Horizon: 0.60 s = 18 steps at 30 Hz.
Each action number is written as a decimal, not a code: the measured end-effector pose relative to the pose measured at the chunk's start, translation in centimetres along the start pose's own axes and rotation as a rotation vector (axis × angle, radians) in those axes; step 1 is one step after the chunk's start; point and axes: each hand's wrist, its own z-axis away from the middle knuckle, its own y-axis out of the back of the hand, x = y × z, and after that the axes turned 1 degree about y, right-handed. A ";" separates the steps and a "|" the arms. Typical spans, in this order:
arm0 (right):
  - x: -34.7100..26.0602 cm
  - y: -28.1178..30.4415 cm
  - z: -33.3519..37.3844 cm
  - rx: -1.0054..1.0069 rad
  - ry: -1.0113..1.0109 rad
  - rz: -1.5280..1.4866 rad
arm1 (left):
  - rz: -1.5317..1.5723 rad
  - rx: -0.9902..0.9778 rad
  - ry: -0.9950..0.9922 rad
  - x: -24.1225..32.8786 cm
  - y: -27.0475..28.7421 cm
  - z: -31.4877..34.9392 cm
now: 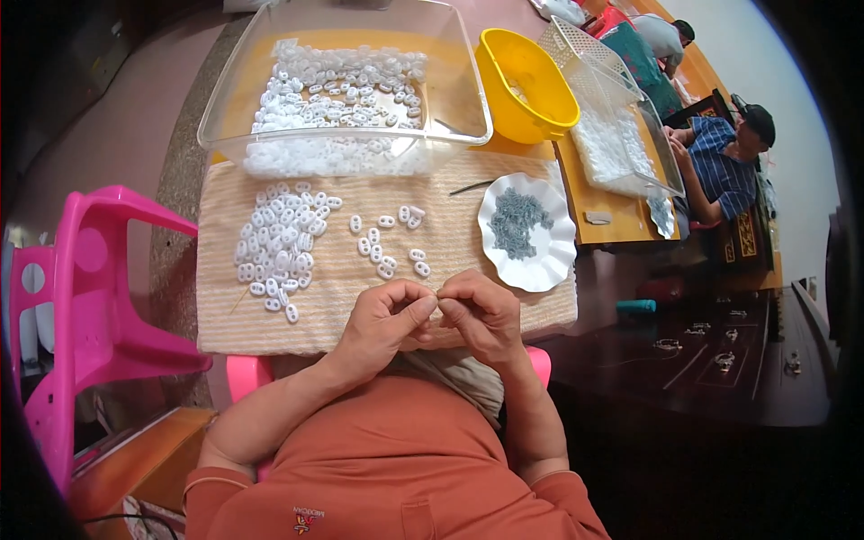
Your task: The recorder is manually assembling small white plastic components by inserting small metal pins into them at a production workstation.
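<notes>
My left hand (389,322) and my right hand (483,315) meet over the near edge of a striped cloth (333,328). Thumb and forefinger are pinched together on each, the tips almost touching. Whatever lies between them is too small or too hidden to make out. Just beyond my hands, several loose white oval pieces with two dark holes (375,245) are scattered on the cloth. To their left is a heap of the same pieces (279,229). Right of them, a white wavy-rimmed plate (538,274) holds a mound of small grey-blue parts (516,220).
A large clear plastic bin (346,139) with many white pieces stands at the back. Beside it are a yellow tub (567,115) and a white basket (585,49). A pink plastic chair (76,315) stands left. Another person (724,166) sits at the right-hand table.
</notes>
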 end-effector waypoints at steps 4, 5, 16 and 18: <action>0.0 -0.4 0.1 0.022 -0.028 -0.029 | -0.011 -0.007 -0.035 -0.1 0.2 -0.2; 0.1 -0.5 0.1 0.024 -0.044 -0.042 | -0.012 -0.005 -0.035 -0.2 0.2 -0.3; 0.7 -0.7 0.2 0.034 0.005 -0.030 | 0.031 0.002 -0.011 -0.1 0.1 -0.2; 0.7 -0.8 0.2 0.044 0.021 -0.011 | 0.026 0.002 -0.018 -0.1 0.0 -0.2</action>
